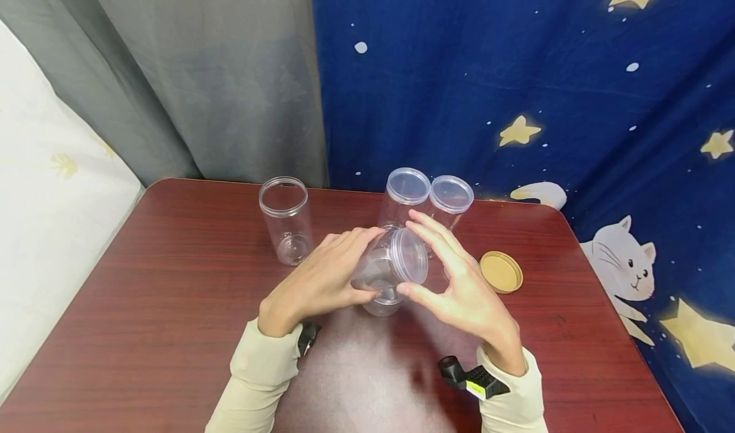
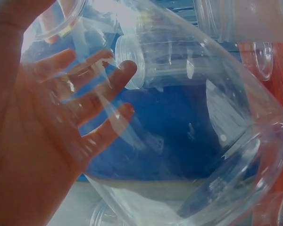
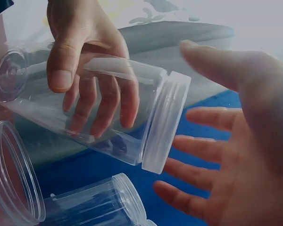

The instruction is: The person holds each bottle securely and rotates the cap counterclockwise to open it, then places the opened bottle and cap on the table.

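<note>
My left hand [image 1: 321, 277] grips a clear plastic jar [image 1: 373, 264] by its body, tilted above the table, with its translucent lid [image 1: 412, 256] facing right. In the right wrist view, the left thumb and fingers wrap round the jar [image 3: 108, 108], and the lid [image 3: 166, 123] sits on its end. Spread around the lid are the fingers of my right hand [image 1: 459, 286], with nothing gripped; whether a fingertip touches the lid, I cannot tell. Beneath the held jar stands another clear jar [image 1: 383, 307], mostly hidden; its rim [image 3: 21, 174] is uncovered.
An uncovered clear jar [image 1: 285, 229] stands at the left. Two jars with translucent lids, one left [image 1: 408, 186] and one right [image 1: 452, 194], stand at the table's back. Right of the hands lies a gold lid [image 1: 501, 272]. Curtains hang behind the table [image 1: 172, 305].
</note>
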The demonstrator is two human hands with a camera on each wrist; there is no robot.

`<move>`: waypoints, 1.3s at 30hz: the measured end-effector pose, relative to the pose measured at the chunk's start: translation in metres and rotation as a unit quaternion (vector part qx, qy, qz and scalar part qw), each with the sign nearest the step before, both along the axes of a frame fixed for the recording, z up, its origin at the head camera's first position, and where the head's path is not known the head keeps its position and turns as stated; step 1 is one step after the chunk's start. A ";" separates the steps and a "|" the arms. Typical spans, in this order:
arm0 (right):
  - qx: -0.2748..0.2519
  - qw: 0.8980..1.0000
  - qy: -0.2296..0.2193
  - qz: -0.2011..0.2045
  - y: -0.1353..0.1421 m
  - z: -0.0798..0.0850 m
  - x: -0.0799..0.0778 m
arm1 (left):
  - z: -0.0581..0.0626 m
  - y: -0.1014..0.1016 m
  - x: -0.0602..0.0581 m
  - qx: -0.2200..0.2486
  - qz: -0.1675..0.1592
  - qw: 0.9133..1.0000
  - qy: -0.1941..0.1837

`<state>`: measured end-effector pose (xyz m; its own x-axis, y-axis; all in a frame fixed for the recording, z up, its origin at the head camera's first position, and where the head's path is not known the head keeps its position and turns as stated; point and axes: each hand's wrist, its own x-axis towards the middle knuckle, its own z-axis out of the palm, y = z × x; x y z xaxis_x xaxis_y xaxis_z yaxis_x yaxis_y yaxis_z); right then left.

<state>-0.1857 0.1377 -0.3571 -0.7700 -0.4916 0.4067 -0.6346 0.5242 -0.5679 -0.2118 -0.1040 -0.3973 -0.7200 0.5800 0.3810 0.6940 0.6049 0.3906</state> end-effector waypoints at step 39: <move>-0.007 0.998 -0.002 -0.058 -0.006 -0.003 0.000 | 0.000 0.001 0.001 -0.006 -0.001 1.000 0.009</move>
